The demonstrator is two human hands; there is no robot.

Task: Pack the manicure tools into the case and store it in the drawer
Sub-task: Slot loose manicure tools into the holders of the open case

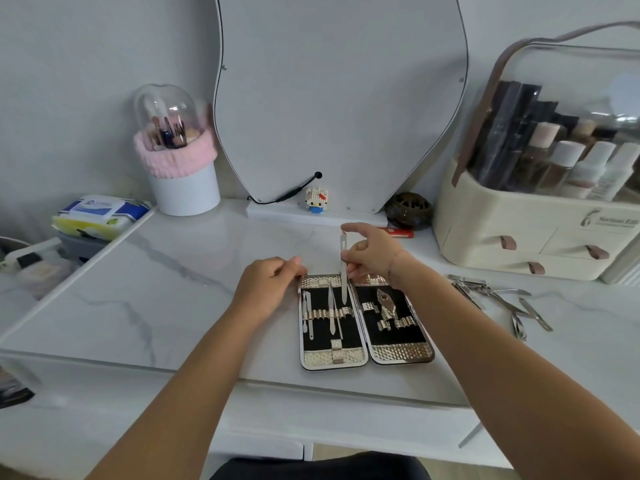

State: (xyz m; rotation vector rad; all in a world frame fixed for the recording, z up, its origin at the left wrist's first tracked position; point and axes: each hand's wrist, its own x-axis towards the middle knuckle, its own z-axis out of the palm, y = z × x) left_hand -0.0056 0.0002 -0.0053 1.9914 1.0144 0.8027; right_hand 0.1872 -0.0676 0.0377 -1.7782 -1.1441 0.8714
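An open manicure case (401, 353) with gold trim and black lining lies flat near the front edge of the marble table (166, 292). Several steel tools sit in its elastic loops. My right hand (370, 252) pinches a long flat steel tool (343, 271), held upright with its tip over the left half of the case. My left hand (268, 284) rests on the case's top left corner, fingers curled against it. More loose steel tools (502, 299) lie in a pile on the table to the right of the case.
A mirror (341, 98) stands at the back centre with a small brick figure (316, 200) at its foot. A brush holder (181, 161) stands back left, a cosmetics organiser with small drawers (519, 237) back right. A wipes pack (97, 214) lies far left.
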